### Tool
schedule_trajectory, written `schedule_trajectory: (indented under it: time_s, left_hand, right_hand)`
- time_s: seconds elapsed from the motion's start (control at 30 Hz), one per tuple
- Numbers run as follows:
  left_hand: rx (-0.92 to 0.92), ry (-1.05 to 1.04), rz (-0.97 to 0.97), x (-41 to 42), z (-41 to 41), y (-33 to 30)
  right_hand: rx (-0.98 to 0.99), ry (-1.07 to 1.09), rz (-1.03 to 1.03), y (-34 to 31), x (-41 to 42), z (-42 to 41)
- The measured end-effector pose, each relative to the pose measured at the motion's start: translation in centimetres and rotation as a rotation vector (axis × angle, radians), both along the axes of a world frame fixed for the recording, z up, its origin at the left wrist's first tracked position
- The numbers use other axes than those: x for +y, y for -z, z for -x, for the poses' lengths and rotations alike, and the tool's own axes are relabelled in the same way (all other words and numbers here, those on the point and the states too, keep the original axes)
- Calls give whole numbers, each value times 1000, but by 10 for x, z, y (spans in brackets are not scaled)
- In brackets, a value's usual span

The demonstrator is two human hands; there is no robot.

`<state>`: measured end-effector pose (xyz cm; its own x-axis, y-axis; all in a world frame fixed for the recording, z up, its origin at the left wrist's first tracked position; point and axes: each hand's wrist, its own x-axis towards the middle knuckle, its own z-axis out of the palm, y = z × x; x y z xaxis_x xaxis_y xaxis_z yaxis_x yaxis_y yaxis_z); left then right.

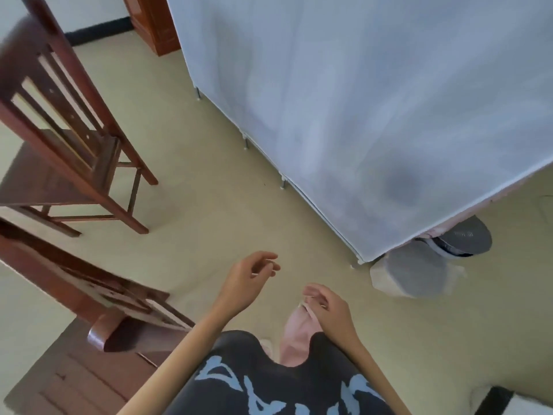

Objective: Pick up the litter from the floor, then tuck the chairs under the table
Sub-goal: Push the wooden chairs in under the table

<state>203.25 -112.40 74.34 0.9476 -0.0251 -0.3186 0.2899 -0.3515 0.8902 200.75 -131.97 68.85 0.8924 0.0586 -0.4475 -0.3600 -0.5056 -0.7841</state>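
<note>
The left hand [250,278] is hanging mid-frame over the bare floor [209,187], fingers loosely curled and half open, holding nothing that shows. The right hand [327,307], just at its 4 o'clock and not touching it, is pinching the thin handles of a pink bag [294,333] between thumb and fingertips; the bag is dangling straight down in front of the dark shirt [269,381]. No loose litter is showing on the floor near the hands. One wooden chair [68,139] is standing at 10 o'clock, well away from the hands, its slatted back toward the camera. A second chair [98,298] is sitting at 8 o'clock, close beside the left forearm. A white fabric cabinet [344,109] is filling the 1 o'clock area on short metal legs. At 3 o'clock, a grey lined bin [414,271] is standing by the cabinet's corner, with a round grey device [466,239] just behind it.
</note>
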Motion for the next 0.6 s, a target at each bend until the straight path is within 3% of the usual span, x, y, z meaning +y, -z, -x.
schedule_trajectory:
  time_s: [0.17,0.37,0.6]
  left_hand:
    - [70,-227,6,-6,-40,17]
    - [143,-726,28,-22,-73,17]
    - [139,-1138,43,-24,-92,11]
  right_hand:
    - [30,-313,-5,5,9,-109]
    - [16,-790,-21,-11,47,-238]
    - [20,-1122,-95,-23,129,-312]
